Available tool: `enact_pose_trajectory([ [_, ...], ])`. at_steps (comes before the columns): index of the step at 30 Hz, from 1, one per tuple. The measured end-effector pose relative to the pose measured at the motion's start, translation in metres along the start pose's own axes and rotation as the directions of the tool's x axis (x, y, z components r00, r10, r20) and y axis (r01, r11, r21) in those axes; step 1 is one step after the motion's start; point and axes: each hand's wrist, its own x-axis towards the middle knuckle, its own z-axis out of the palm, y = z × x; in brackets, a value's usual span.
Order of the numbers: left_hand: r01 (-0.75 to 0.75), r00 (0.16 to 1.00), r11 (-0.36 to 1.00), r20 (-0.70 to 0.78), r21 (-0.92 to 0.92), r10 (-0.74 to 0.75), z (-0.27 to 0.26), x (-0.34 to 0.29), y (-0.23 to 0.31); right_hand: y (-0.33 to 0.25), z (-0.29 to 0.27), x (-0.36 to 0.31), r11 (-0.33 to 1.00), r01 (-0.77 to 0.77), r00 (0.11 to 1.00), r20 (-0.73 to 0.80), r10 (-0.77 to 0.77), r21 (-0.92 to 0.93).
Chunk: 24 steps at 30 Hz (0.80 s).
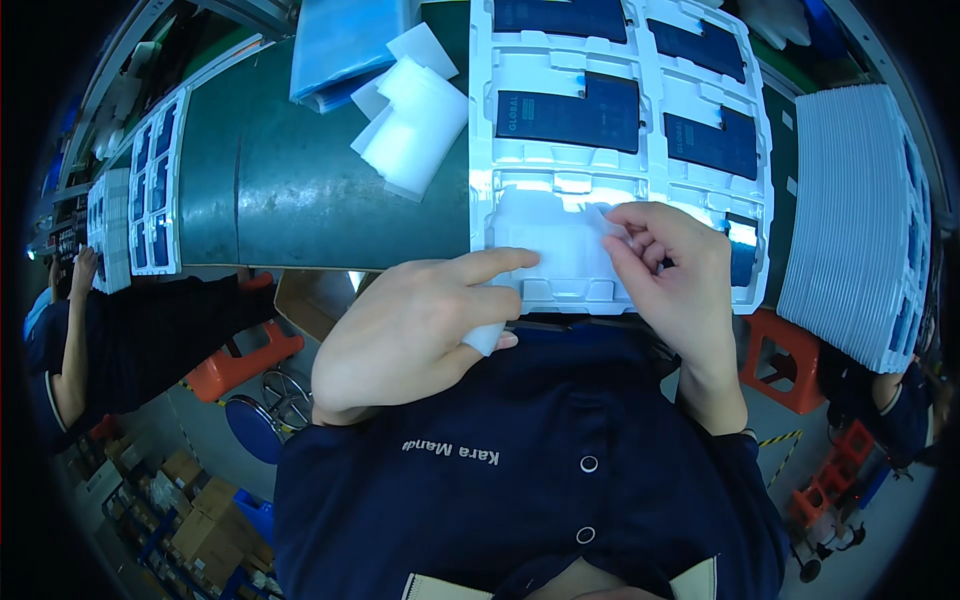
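Note:
A white plastic tray lies in front of me, with flat black L-shaped batteries in its compartments. Its near left compartment looks white, with no black showing. Over that compartment my right hand pinches a small translucent white film between thumb and fingers. My left hand stretches its index finger to the compartment's left part. The other fingers curl round a small white piece, perhaps folded film; most of it is hidden. Behind my right hand, a battery shows partly in the near right compartment.
Loose white film sheets and blue-tinted clear bags lie on the green table left of the tray. A tall stack of white trays stands at the right. More loaded trays and another person's hand are far left.

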Motion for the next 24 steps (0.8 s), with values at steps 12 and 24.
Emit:
enact_pose_trajectory([
  [12,0.144,0.970,0.986,-0.186,-0.090,-0.158,0.008,0.020,-0.005,0.028,-0.025,0.004,0.973,0.134,0.988,0.046,-0.144,0.186],
  [24,0.243,0.902,0.966,-0.386,0.084,-0.193,0.021,0.024,-0.002,0.021,-0.022,0.011,0.992,0.113,0.992,0.054,-0.116,0.055],
])
